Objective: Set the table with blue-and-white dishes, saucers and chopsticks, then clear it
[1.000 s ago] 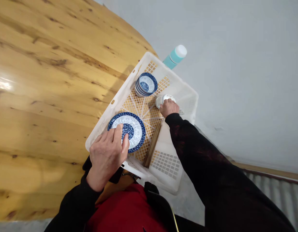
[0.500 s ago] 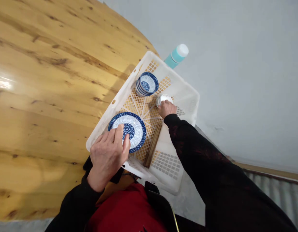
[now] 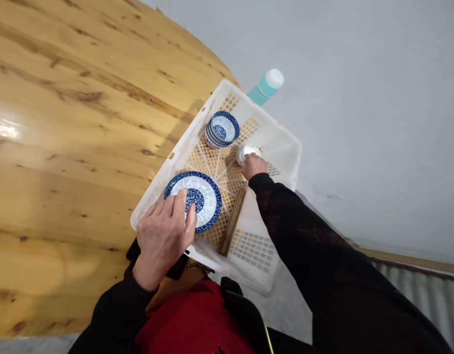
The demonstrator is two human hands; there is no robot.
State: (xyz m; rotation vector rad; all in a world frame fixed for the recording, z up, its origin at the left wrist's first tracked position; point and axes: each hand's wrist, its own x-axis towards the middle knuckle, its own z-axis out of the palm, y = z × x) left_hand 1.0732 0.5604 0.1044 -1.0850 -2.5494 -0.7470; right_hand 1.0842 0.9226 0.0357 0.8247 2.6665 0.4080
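Note:
Inside a white plastic basket (image 3: 276, 132), my right hand (image 3: 254, 166) has its fingers closed on small stacked white cups (image 3: 248, 149). My left hand (image 3: 162, 233) hovers over the near left rim, thumb apart from the fingers and nothing in its grasp. Partly beneath it lie blue-and-white patterned plates (image 3: 209, 209), seemingly stacked. A stack of matching bowls (image 3: 224, 129) stands toward the far corner, left of the cups. Between the plates and my right arm, a bundle of brown wooden chopsticks (image 3: 232, 223) leans along the basket floor.
The basket sits at the edge of a varnished wooden table (image 3: 83, 157). Just past its far side stands a turquoise bottle with a white cap (image 3: 274, 78). A plain pale wall (image 3: 359, 98) rises on the right.
Almost nothing differs. The view has shifted very slightly; both hands keep their places, the right still at the white cups.

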